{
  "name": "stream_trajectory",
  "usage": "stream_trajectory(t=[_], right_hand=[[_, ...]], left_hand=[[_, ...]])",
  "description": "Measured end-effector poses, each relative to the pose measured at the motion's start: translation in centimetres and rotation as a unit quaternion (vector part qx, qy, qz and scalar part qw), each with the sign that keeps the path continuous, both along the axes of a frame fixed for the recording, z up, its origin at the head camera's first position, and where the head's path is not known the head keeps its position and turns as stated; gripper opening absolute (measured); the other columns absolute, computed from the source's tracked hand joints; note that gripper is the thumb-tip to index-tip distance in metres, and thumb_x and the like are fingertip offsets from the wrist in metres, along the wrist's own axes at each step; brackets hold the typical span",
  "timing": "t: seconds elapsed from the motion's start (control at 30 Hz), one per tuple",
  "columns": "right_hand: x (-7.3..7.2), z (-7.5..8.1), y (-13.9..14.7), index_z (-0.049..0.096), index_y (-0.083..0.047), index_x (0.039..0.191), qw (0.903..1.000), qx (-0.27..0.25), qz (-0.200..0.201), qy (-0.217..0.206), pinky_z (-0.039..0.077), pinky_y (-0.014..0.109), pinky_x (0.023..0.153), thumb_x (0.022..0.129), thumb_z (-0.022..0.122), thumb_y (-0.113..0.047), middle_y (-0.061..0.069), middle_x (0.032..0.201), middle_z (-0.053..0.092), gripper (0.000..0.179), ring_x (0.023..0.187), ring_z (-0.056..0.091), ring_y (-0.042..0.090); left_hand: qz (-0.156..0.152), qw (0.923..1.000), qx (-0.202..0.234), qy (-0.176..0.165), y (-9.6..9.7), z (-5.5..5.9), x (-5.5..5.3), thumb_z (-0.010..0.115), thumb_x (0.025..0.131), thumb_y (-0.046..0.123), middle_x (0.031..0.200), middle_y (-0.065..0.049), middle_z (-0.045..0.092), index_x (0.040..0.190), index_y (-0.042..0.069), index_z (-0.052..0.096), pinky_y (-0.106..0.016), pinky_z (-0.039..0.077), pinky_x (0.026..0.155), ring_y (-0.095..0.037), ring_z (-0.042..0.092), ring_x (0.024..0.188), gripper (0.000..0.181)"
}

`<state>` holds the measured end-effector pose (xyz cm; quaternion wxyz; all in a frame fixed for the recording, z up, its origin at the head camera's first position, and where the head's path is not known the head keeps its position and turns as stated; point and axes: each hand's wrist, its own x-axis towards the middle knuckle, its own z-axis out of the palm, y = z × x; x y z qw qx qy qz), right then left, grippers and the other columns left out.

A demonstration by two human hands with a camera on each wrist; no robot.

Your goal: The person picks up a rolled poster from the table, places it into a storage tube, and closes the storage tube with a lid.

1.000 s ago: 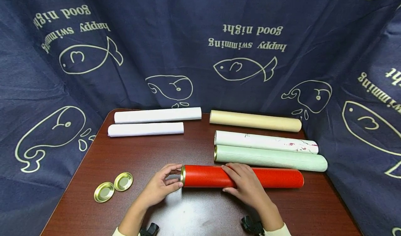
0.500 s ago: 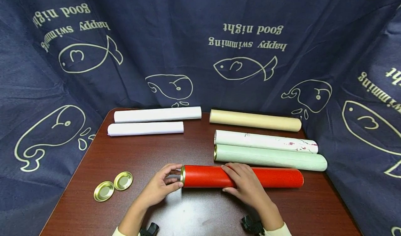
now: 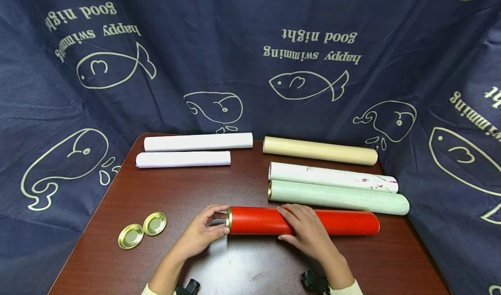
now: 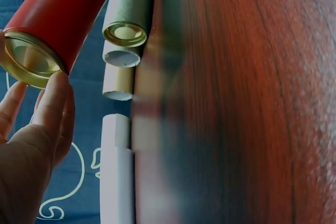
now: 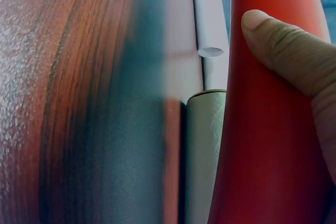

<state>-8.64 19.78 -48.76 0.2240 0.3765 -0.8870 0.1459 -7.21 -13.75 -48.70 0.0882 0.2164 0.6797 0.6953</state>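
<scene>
A long red cardboard tube lies crosswise in front of the person, close over the table. My right hand grips it around the middle, with the thumb along its near side in the right wrist view. At the tube's left end is a gold metal cap, recessed in the middle. My left hand holds this end by the rim, thumb and fingers on opposite sides. Two loose gold caps, one nearer and one farther, lie side by side at the left of the table.
Behind the red tube lie a pale green tube, a white flower-patterned tube and a beige tube. Two white paper rolls, one farther back and one nearer, rest at the back left. A dark blue curtain surrounds the table.
The head view has shifted slightly. Both hands keep their places on the red tube, and the left fingers have closed in a little at the capped end.
</scene>
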Motion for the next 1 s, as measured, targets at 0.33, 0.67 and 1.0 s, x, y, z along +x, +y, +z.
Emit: stream_trajectory(t=[0.33, 0.67, 1.0], right_hand=[[0.16, -0.18, 0.08, 0.062, -0.009, 0.129, 1.0000, -0.004, 0.002, 0.001, 0.048, 0.049, 0.091, 0.065, 0.088, -0.042, 0.010, 0.121, 0.063, 0.076, 0.108, 0.060, 0.031], [0.24, -0.22, 0.20, 0.062, -0.008, 0.129, 1.0000, 0.001, 0.002, 0.001, 0.046, 0.049, 0.092, 0.067, 0.086, -0.043, 0.011, 0.121, 0.063, 0.075, 0.109, 0.059, 0.032], [0.35, 0.12, 0.18, 0.062, -0.007, 0.129, 0.9999, 0.009, -0.003, -0.007, 0.046, 0.052, 0.092, 0.069, 0.086, -0.042, 0.013, 0.123, 0.063, 0.073, 0.110, 0.059, 0.034]], left_hand=[[-0.010, 0.9997, 0.016, -0.014, 0.08, -0.27, 0.06, 0.073, 0.086, -0.004, 0.135, -0.027, 0.044, 0.134, -0.009, 0.047, -0.038, 0.051, 0.096, -0.026, 0.055, 0.116, 0.055], [-0.010, 0.9997, 0.014, -0.016, 0.35, -0.15, 0.22, 0.074, 0.086, -0.003, 0.134, -0.028, 0.044, 0.134, -0.009, 0.046, -0.035, 0.051, 0.096, -0.026, 0.055, 0.116, 0.055], [-0.019, 0.9998, 0.002, -0.011, 0.71, 0.24, -0.02, 0.074, 0.085, -0.004, 0.129, -0.026, 0.044, 0.130, -0.008, 0.050, -0.038, 0.053, 0.092, -0.038, 0.052, 0.114, 0.051]])
